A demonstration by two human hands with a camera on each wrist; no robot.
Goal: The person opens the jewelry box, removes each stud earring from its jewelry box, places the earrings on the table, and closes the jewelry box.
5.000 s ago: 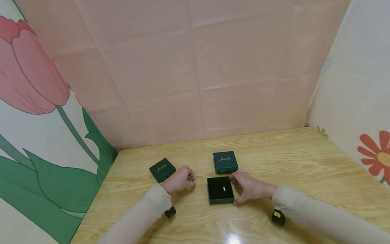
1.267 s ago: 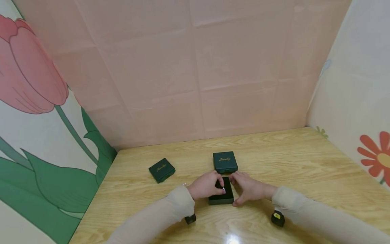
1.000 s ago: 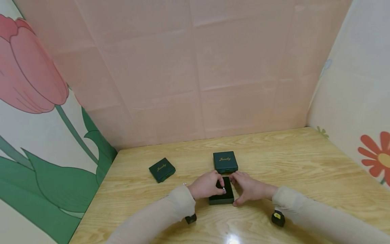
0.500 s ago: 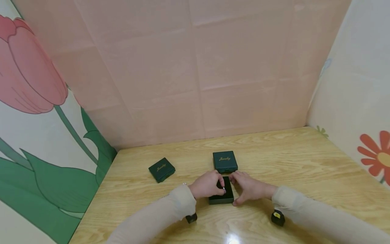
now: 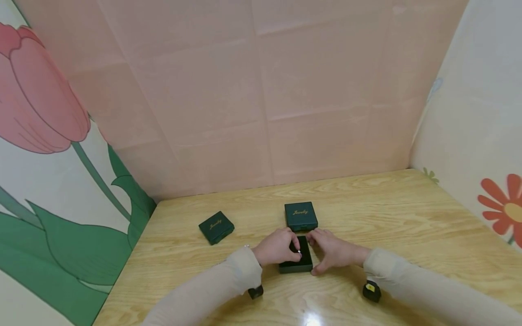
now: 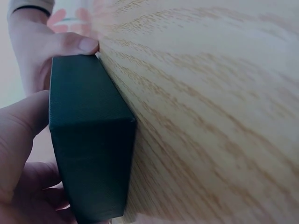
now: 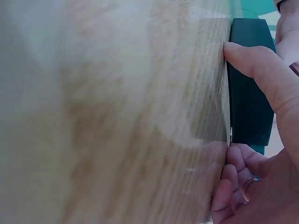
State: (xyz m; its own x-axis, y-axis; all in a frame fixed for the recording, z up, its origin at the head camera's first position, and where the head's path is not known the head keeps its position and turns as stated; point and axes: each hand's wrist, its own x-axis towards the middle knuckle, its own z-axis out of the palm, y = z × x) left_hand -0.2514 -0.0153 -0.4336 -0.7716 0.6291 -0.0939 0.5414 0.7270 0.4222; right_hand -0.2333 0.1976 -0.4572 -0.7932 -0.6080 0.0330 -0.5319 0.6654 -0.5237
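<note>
An uncovered dark green jewelry box with a black lining sits on the table. My left hand reaches over it from the left, thumb and forefinger pinching a small sparkling jewelry piece at the lining. The piece is mostly hidden by the fingertips. On the right side, my right hand holds the box between thumb and fingers. The right wrist view shows that thumb at one corner of the box and the fingers by the other. In the left wrist view the box wall hides the piece.
Behind the box stands a closed green box with gold lettering. Another lettered green box lies angled to the left. A tiny shiny item shows beside my left cuff. A pink backdrop borders the wooden table.
Since the oldest frame, my left hand has moved right from the table, where it held a tiny white item, to over the lining. In the last second both hands have stayed nearly still.
</note>
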